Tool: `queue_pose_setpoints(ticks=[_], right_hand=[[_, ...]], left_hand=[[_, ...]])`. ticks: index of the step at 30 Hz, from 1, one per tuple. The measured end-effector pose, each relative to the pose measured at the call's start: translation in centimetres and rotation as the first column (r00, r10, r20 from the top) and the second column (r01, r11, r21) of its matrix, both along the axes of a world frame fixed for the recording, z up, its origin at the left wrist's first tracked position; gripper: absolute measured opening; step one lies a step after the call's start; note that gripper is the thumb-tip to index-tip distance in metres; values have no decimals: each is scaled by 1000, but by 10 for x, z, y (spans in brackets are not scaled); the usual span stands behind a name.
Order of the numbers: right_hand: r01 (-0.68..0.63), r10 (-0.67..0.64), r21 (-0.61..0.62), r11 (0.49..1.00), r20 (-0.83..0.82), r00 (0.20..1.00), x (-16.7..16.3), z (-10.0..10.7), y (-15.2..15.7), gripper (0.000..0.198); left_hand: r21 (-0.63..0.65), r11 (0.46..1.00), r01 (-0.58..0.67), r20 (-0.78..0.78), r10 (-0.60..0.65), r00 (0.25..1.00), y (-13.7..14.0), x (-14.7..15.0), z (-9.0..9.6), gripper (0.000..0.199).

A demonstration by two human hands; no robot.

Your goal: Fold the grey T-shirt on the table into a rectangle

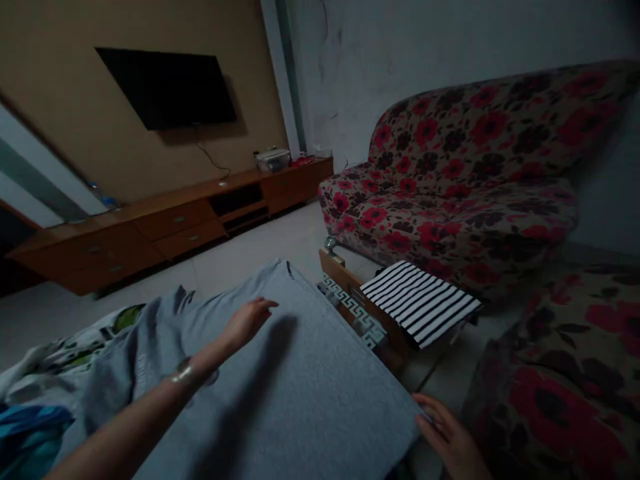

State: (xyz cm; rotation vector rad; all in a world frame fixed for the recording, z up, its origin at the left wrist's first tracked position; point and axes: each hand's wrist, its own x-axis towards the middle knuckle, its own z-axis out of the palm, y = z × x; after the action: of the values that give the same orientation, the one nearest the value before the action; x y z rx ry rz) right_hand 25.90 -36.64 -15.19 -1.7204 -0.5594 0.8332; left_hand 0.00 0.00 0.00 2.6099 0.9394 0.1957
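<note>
— Left hand (249, 320)?
— Flat and open, fingers spread, pressing on the grey shirt (280, 380) across the surface, gripping nothing.
— Right hand (450, 437)?
— Loosely curled at the shirt's near right corner, pinching its edge.
— Done so far?
— Seemingly smoothed flat, unfolded yet. Striped cloth (420, 300) already folded, far right.

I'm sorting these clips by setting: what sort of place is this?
Most likely a home living room: a floral sofa, a wall-mounted television over a long wooden cabinet, and a grey garment spread flat under the left hand and right hand.
</note>
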Motion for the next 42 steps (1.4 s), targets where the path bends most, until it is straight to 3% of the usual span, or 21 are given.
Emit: queue_pose_setpoints(ticks=[3,6,11,16,22,27,30,34,38,42], right_hand=[[45,-32,-48,998,242,970,3,8,6,31],[-54,42,9,998,513,857,2,32,35,22],[-355,229,84,931,625,746,-7,61,130,35],[-480,377,10,877,603,703,-5,50,192,49],[-454,410,-94,886,614,674,-7,40,194,64],[-375,410,-200,905,642,647,-13,50,199,62],[-318,392,-234,919,635,665,-12,54,204,54],[-202,343,-287,936,618,708,-8,56,208,44],[-116,316,-312,943,730,606,-9,55,205,42],[-150,315,-277,949,826,468,-11,48,200,28]], left_hand=[[190,947,259,-85,-246,965,39,76,-27,35],[236,877,419,-221,-371,902,55,122,-45,33],[156,819,552,-345,-478,808,59,148,-63,19],[124,836,534,-393,-453,801,55,150,-68,24],[68,837,542,-355,-488,798,59,146,-57,10],[16,900,435,-322,-408,855,65,152,-44,8],[66,926,371,-370,-322,871,63,166,-52,11],[125,924,362,-414,-283,865,55,185,-73,15],[150,898,415,-432,-318,844,53,192,-87,16],[156,873,463,-439,-359,824,65,187,-88,30]])
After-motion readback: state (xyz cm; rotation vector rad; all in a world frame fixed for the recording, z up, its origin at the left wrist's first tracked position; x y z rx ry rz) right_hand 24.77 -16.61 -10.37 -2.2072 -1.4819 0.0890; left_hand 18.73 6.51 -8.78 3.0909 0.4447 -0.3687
